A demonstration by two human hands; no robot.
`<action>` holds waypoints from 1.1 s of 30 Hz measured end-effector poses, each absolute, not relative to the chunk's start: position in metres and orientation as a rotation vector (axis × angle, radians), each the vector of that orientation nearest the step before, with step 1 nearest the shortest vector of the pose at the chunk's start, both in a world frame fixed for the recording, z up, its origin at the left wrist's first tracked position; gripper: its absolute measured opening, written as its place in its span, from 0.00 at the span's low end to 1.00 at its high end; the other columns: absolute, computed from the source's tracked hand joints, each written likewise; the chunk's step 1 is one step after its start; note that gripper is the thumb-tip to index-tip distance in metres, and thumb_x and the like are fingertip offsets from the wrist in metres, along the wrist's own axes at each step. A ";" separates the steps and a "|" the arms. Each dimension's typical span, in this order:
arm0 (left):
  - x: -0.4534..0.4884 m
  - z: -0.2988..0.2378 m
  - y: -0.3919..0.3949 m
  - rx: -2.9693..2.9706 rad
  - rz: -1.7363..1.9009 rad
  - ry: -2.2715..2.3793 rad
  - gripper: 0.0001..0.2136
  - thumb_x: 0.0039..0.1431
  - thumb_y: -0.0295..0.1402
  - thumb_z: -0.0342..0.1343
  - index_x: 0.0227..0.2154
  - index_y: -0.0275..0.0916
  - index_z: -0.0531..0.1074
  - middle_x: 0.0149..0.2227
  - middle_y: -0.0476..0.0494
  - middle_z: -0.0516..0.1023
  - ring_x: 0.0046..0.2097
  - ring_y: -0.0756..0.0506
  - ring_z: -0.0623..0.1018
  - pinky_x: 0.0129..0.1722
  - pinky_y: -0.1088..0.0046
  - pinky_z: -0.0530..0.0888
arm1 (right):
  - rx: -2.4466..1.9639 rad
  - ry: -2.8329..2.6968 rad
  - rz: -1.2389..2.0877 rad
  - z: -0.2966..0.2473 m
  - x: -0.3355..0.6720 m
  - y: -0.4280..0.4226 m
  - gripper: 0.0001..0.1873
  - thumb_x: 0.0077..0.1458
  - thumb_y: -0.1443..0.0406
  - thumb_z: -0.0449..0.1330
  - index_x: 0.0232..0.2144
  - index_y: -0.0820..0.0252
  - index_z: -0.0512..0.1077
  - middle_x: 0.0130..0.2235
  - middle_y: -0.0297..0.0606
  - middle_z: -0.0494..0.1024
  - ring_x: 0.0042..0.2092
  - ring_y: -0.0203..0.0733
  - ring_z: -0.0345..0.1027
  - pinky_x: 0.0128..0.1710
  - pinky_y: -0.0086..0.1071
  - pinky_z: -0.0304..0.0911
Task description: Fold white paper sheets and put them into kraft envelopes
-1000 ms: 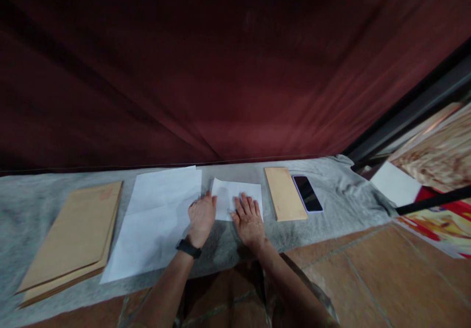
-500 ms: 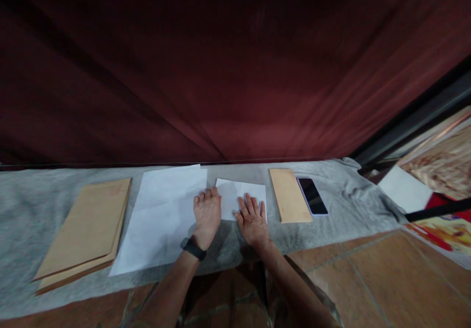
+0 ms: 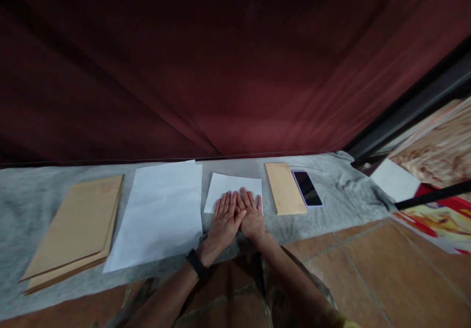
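A small folded white paper (image 3: 228,185) lies on the grey cloth (image 3: 29,200) in the middle. My left hand (image 3: 223,221) and my right hand (image 3: 251,215) rest flat on its near edge, side by side and touching, fingers stretched out. A black band sits on my left wrist. Left of the hands lies a large white sheet stack (image 3: 158,215).
A stack of large brown envelopes (image 3: 71,230) lies at the far left. A narrow brown envelope (image 3: 284,188) and a dark phone (image 3: 306,188) lie to the right. A dark red curtain hangs behind. Tiled floor and printed boards show at right.
My left hand slid right from the large sheet's edge onto the small folded paper, now touching my right hand. The right hand stayed on the paper.
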State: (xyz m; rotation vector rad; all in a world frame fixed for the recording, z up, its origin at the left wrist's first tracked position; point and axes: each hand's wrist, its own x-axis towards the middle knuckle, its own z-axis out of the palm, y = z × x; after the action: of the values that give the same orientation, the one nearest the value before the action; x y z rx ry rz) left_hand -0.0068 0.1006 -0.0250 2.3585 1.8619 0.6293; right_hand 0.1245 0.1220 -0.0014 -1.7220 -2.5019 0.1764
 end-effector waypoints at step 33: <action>-0.014 0.007 0.107 2.479 0.309 1.731 0.21 0.65 0.28 0.51 0.60 0.42 0.69 0.65 0.36 0.69 0.66 0.36 0.69 0.63 0.52 0.66 | -2.082 -1.838 0.258 0.008 0.160 0.156 0.18 0.61 0.66 0.53 0.51 0.68 0.73 0.42 0.52 0.80 0.46 0.52 0.75 0.47 0.36 0.66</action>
State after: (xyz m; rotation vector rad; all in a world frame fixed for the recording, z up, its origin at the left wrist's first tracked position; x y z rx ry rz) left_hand -0.0143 0.1072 0.0075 2.4788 1.7313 0.3090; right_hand 0.1600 0.1565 0.0080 -2.0821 -1.8378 0.2575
